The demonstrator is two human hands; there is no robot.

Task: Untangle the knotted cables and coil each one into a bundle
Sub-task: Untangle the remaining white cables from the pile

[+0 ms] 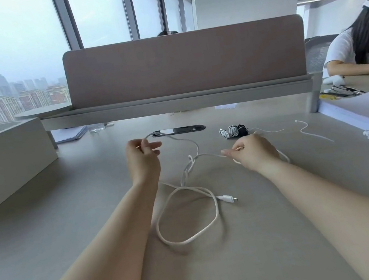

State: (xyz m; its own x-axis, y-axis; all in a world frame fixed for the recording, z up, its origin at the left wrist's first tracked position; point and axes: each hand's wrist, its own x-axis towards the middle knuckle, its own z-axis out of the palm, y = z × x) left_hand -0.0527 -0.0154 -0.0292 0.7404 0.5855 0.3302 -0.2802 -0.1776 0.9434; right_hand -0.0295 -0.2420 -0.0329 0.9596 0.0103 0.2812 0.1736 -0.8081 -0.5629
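Head view
Left hand (143,160): the white cable (217,211) is pinched between thumb and fingers and is held up above the table (265,235), toward the middle of the far edge.
Right hand (252,151): the same cable is pinched between thumb and fingertip, low over the table.
White cable: it is hung between the two hands, with a knot (190,161) in between. A big loop is laid on the middle of the table. The plug (229,198) is seen just right of the loop.
Small bundles (233,131): three are set close together, just behind the right hand.
Thin cord (309,130): it is laid loose toward the right edge.
Paper stack (367,117): it is placed at the right edge.
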